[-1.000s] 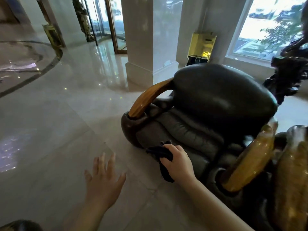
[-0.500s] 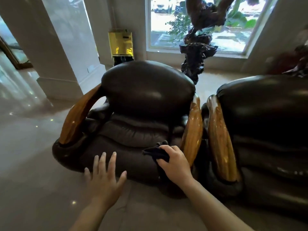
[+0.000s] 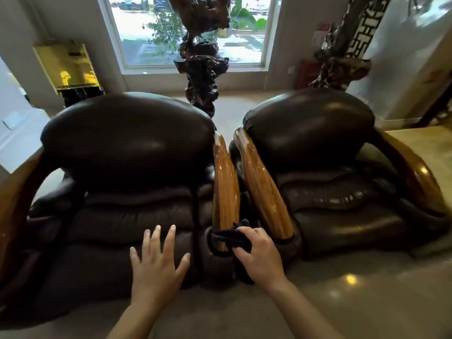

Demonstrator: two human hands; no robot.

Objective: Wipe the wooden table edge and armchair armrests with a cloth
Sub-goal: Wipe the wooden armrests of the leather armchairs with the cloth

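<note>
- Head view is now facing two dark armchairs side by side; a second ago it was showing only one chair from the side, so the person has been turning to face them square on.
- Right hand (image 3: 259,255) is gripping the cloth (image 3: 228,239), fingers curled around the dark bundle; earlier it was holding the cloth in front of the seat, and now it is pressing it against the low end of the armrest (image 3: 225,189), the left chair's (image 3: 127,148) inner wooden rail.
- Left hand (image 3: 156,265) is staying open, fingers spread, holding nothing, hovering before the seat cushion; whether it is touching the leather cannot be told.
- Second armrest (image 3: 263,189), on the right chair (image 3: 310,126), is lying just beside the first, untouched by the cloth.
- Task reading: wiping of the armrests appears to be just beginning, at the bottom of the first rail; no table edge can be identified for certain.
- Writing: none readable. A yellow cabinet (image 3: 68,67) and a red box (image 3: 309,74) by the window are showing no legible labels.
</note>
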